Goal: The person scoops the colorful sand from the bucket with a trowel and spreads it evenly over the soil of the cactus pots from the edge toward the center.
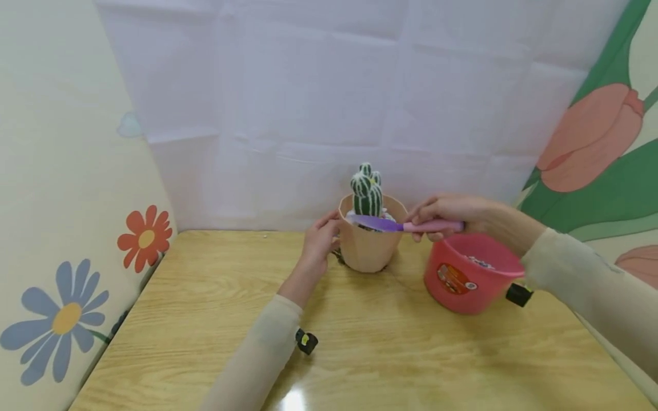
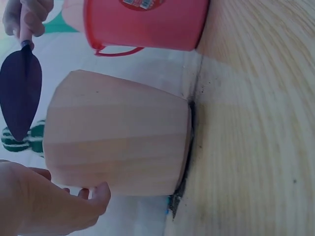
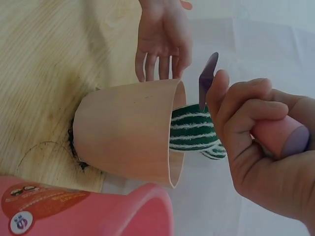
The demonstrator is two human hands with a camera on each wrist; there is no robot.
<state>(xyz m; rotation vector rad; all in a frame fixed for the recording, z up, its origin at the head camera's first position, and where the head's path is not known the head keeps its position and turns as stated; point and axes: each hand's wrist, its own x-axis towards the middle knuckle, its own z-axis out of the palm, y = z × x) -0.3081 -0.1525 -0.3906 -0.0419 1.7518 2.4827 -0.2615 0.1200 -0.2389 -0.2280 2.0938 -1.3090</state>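
Observation:
A peach faceted flowerpot (image 1: pixel 367 248) stands upright on the wooden table. In it is a green cactus with white stripes (image 1: pixel 368 197), pale stones around its base. My left hand (image 1: pixel 320 242) rests against the pot's left side, its fingers fairly straight in the right wrist view (image 3: pixel 163 39). With curled fingers my right hand (image 1: pixel 437 217) grips the pink handle of a small garden trowel (image 1: pixel 377 222). The purple blade lies level across the front of the pot's rim in the head view. Whether anything lies on the blade I cannot tell.
Right of the pot stands a pink-red bucket (image 1: pixel 452 274) with a label, pale stones visible inside. Dark soil (image 3: pixel 74 142) is scattered around the pot's base on the table (image 1: pixel 205 319). A white cloth (image 1: pixel 319 108) hangs close behind.

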